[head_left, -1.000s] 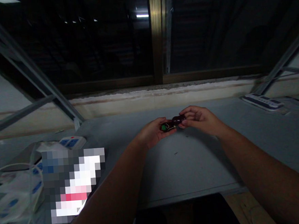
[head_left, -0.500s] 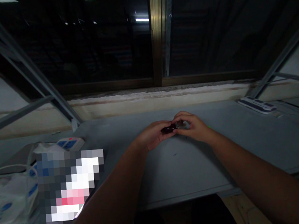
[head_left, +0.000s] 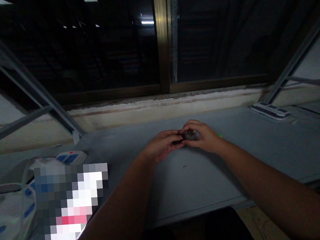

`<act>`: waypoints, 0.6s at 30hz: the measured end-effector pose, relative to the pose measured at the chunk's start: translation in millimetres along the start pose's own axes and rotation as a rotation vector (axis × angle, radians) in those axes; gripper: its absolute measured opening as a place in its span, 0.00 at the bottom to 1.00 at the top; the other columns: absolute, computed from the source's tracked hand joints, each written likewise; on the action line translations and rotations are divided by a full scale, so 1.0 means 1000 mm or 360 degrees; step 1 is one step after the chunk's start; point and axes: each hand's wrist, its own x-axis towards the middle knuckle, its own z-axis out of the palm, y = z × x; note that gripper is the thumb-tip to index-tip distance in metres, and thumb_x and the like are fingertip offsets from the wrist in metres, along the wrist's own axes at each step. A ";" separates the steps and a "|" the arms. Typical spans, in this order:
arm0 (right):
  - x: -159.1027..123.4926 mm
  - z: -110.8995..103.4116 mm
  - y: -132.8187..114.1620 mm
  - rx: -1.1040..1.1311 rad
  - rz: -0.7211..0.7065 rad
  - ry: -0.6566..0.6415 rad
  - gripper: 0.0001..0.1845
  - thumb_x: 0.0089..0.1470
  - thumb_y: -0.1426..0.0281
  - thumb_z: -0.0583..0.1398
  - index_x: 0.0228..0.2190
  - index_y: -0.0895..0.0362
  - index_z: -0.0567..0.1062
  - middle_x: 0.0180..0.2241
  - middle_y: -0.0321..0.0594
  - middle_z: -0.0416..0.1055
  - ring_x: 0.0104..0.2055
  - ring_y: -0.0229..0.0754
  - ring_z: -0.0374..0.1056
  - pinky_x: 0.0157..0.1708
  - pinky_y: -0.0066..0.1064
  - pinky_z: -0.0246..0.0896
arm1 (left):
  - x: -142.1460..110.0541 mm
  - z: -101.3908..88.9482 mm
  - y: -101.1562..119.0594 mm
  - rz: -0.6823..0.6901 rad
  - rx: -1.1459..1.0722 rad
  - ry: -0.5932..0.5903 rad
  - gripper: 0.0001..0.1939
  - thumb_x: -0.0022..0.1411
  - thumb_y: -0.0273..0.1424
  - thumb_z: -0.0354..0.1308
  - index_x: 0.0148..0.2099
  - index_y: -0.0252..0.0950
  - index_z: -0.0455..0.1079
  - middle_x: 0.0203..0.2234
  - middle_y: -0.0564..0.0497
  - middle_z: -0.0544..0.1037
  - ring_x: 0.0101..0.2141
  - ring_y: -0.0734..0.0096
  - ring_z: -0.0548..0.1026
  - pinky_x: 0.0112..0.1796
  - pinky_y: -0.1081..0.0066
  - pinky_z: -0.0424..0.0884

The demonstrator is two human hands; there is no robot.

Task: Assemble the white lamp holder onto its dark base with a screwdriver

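Between left hand (head_left: 163, 143) and right hand (head_left: 203, 137), both pinching it, is a dark case (head_left: 178, 142), partly covered. Right of the case, a green scrap (head_left: 220, 135) shows; on its near side, a tiny metal piece (head_left: 184, 166); far left, a socket block (head_left: 72, 157); far right, a power strip (head_left: 270, 111).

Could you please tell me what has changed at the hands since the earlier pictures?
The right hand has moved left to meet the left hand, bringing the dark cover to the piece held there, whose green part no longer shows. Both hands now hold the cover. The small metal bit and far-right power strip stayed put.
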 end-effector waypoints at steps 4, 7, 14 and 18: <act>0.000 0.002 0.000 0.0031 0.0032 0.0002 0.14 0.54 0.66 0.70 0.42 0.53 0.77 0.42 0.41 0.71 0.44 0.42 0.69 0.45 0.35 0.64 | 0.001 -0.001 0.000 0.0021 0.0102 -0.0037 0.17 0.56 0.22 0.70 0.48 0.31 0.77 0.43 0.43 0.81 0.40 0.70 0.80 0.50 0.64 0.75; 0.000 -0.001 0.001 0.0019 0.0090 0.0009 0.19 0.53 0.62 0.70 0.44 0.53 0.76 0.43 0.41 0.70 0.43 0.42 0.68 0.42 0.34 0.65 | 0.001 0.000 0.002 0.0131 0.0235 0.0035 0.23 0.54 0.22 0.71 0.53 0.33 0.75 0.40 0.45 0.81 0.39 0.69 0.80 0.47 0.65 0.75; -0.006 -0.022 0.018 -0.0401 0.0284 0.0021 0.17 0.51 0.67 0.69 0.44 0.54 0.76 0.45 0.45 0.72 0.49 0.49 0.69 0.51 0.41 0.64 | 0.002 -0.007 0.013 0.0514 0.0676 0.0510 0.16 0.56 0.26 0.68 0.48 0.35 0.74 0.37 0.48 0.80 0.34 0.70 0.79 0.39 0.70 0.73; -0.011 -0.019 0.031 -0.0425 0.0425 -0.0146 0.16 0.51 0.70 0.68 0.44 0.54 0.79 0.46 0.46 0.74 0.47 0.48 0.71 0.48 0.41 0.65 | 0.006 -0.016 0.013 0.0529 0.0835 0.0815 0.08 0.64 0.35 0.62 0.45 0.38 0.73 0.31 0.51 0.77 0.25 0.73 0.72 0.30 0.72 0.66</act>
